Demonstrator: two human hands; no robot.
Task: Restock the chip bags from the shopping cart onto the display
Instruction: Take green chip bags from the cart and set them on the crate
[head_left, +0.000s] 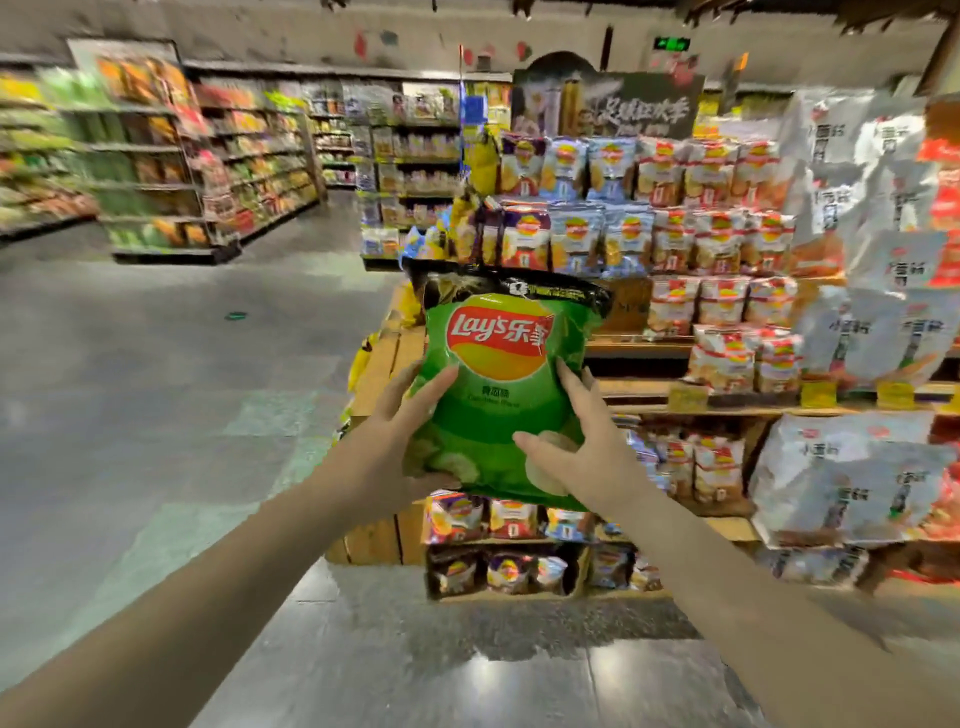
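A large green Lay's chip bag (498, 379) with a black top band is held upright in mid-air in front of the wooden chip display (644, 348). My left hand (410, 436) grips its lower left side, thumb on the front. My right hand (587, 447) grips its lower right side, thumb across the front near the bottom. The display's tiers carry several rows of purple, blue and red chip bags (623, 208). The shopping cart is not in view.
Big white and red snack bags (852, 467) hang over the display's right side. Low crates of chip bags (514, 551) sit at the display's foot. Grey floor (182, 415) stretches to the left, with stocked aisle shelves (156, 171) behind it.
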